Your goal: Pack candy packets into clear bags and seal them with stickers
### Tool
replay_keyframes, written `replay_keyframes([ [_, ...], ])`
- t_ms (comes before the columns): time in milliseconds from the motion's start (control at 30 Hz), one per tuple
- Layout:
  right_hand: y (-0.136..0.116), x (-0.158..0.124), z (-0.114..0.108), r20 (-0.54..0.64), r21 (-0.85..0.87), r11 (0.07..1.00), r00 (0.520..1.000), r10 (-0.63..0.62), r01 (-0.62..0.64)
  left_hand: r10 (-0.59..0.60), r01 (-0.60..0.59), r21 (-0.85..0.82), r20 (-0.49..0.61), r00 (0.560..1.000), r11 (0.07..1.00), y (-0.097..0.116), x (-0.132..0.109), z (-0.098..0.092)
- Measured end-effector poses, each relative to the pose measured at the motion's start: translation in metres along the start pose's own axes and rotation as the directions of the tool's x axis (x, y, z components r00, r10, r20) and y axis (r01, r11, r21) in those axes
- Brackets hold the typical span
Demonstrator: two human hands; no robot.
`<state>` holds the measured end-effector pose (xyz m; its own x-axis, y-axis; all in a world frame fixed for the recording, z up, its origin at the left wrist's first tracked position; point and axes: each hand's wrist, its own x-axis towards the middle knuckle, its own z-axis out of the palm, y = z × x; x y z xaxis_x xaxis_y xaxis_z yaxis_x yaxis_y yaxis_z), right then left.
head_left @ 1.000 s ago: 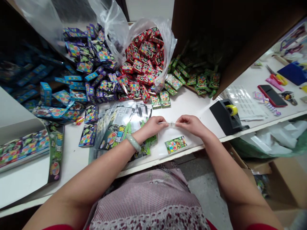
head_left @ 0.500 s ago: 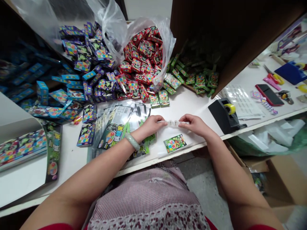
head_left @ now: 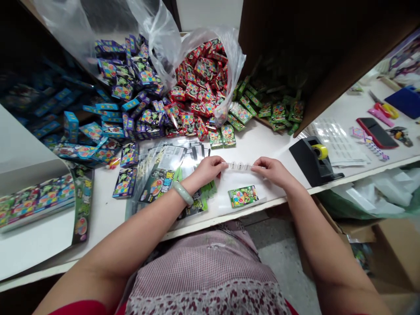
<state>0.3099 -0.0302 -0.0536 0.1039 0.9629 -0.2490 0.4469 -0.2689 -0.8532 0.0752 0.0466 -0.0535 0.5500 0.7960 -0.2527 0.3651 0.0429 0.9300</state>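
My left hand (head_left: 210, 168) and my right hand (head_left: 272, 169) each pinch one end of a clear strip of round stickers (head_left: 240, 166), stretched flat between them just above the white table (head_left: 256, 140). A pale green bangle (head_left: 182, 193) circles my left wrist. Just below the strip lies a clear bag holding a small green box (head_left: 243, 196). Under my left hand sits a stack of printed clear bags (head_left: 166, 173).
Heaps of small boxes fill the back: blue ones (head_left: 98, 131), purple ones (head_left: 134, 78), red ones in a plastic bag (head_left: 200, 83), green ones (head_left: 272, 109) in a cardboard box. A black tape dispenser (head_left: 313, 159) stands right, near sticker sheets, a phone (head_left: 376, 132) and scissors (head_left: 383, 107).
The sticker strip has been drawn out longer between my hands, which moved slightly apart. The view has shifted a little.
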Motion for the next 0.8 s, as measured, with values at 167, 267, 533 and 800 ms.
replay_keyframes([
  [167,0.0021,0.0007,0.0003,0.008,-0.005,1.0,1.0,-0.005,0.005,0.014,-0.016,-0.046,-0.037,0.999,0.999,-0.0017,-0.0004,0.0025],
  [267,0.0041,0.0009,0.0008,0.023,-0.015,1.0,1.0,-0.003,0.004,0.02,-0.023,-0.055,-0.057,0.998,0.998,-0.0012,-0.0008,0.0034],
  [533,0.0042,-0.0005,0.0017,0.024,-0.014,1.0,1.0,0.018,-0.018,-0.03,0.027,-0.068,-0.044,0.999,0.997,0.0035,-0.0045,0.0039],
  [800,0.0039,-0.0013,0.0017,0.025,-0.02,1.0,1.0,0.006,-0.005,-0.021,0.019,-0.033,-0.074,0.997,0.999,0.0013,-0.003,0.0039],
])
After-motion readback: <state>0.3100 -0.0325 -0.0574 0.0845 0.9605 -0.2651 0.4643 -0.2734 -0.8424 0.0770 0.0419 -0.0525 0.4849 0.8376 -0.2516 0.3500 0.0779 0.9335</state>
